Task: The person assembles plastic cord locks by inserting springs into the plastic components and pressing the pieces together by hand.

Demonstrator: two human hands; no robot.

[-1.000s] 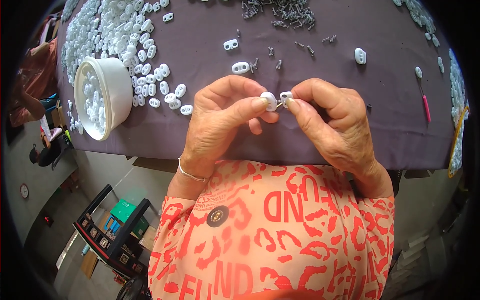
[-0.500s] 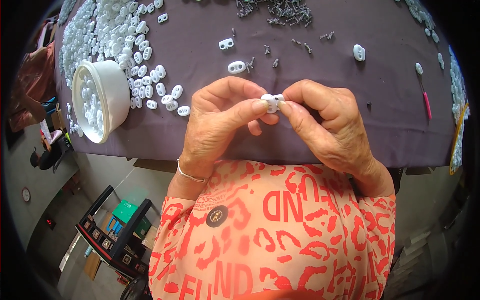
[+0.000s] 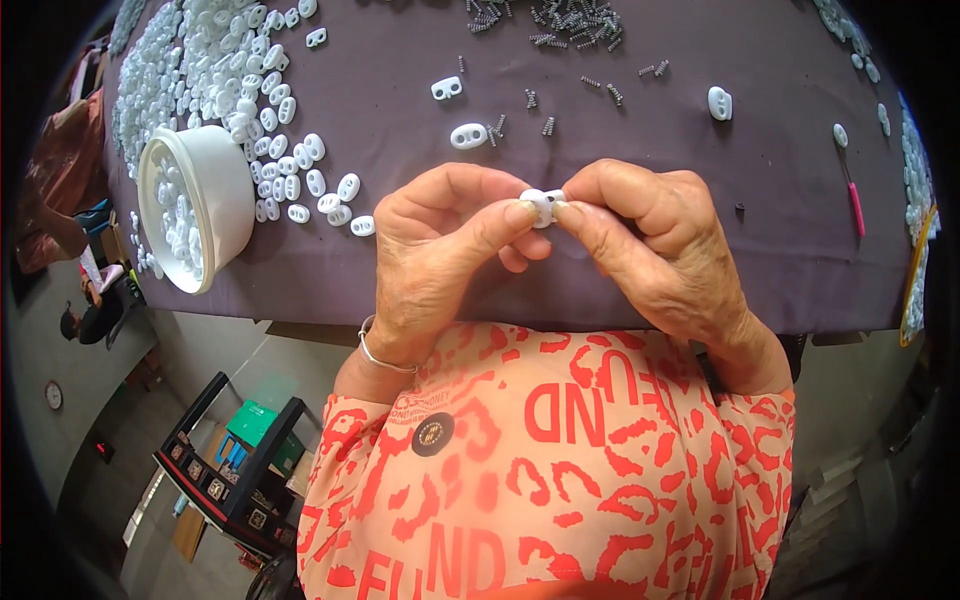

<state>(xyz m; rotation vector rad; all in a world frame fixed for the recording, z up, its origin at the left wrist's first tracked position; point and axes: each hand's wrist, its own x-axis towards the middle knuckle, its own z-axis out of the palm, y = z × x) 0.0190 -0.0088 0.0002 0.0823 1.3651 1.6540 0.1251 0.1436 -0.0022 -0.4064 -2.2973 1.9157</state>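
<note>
Between my two hands, above the near part of the table, is a white plastic cord lock point(image 3: 542, 207) with two holes. My left hand point(image 3: 432, 232) pinches its rounded body between thumb and forefinger. On the other side, my right hand point(image 3: 668, 245) grips the smaller inner piece, also between thumb and fingertips. The two pieces appear partly slid together; fingers cover much of them, and whether a spring sits inside is hidden. Just beyond my hands lie a loose oval body point(image 3: 468, 136), a smaller inner piece point(image 3: 447, 89) and a few short metal springs point(image 3: 548, 126).
A big heap of white pieces point(image 3: 215, 75) covers the far left, beside a tipped white tub point(image 3: 225, 195) holding more. Dark springs point(image 3: 580, 20) are piled at the far edge. To the right lie a single cord lock point(image 3: 720, 103) and a pink-handled tool point(image 3: 856, 208).
Both hands keep their pinch on the cord lock, with only a very slight shift. The view has moved a little; the things on the table stay put.
</note>
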